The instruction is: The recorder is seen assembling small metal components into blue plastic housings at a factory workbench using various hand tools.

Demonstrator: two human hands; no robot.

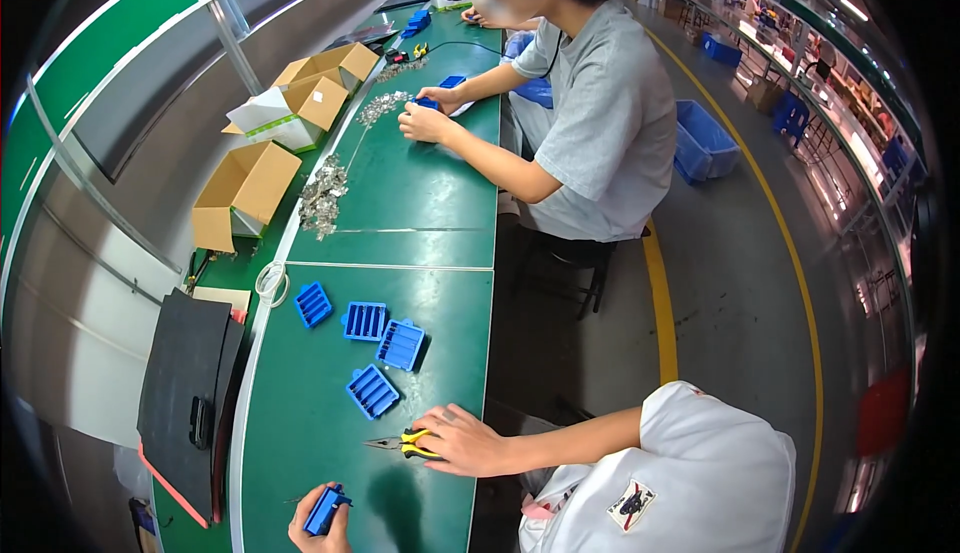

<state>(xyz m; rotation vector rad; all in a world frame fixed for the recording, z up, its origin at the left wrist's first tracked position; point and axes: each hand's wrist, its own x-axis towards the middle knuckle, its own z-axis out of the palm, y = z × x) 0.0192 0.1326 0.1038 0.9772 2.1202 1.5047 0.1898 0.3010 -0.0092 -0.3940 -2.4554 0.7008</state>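
Note:
My left hand (318, 531), at the bottom edge, is closed around a blue plastic battery holder (324, 509), which is tilted in its grip. To its right, my right hand (458, 442) grips long-nose pliers (412, 444) by their yellow and black handles. The pliers' metal jaws point left, low over the green table (290, 393), apart from the holder. Beyond my hands lie more blue holders with slotted compartments: the nearest one (372, 391), one to its right (401, 344), one behind (364, 321) and one farther left (313, 304).
A co-worker (600, 103) sits at the far table section, handling a blue part. Small metal pieces (323, 197) lie heaped before open cardboard boxes (245, 188). A white tape roll (271, 282) and a black case (188, 393) line the left edge. A blue bin (706, 141) stands on the floor.

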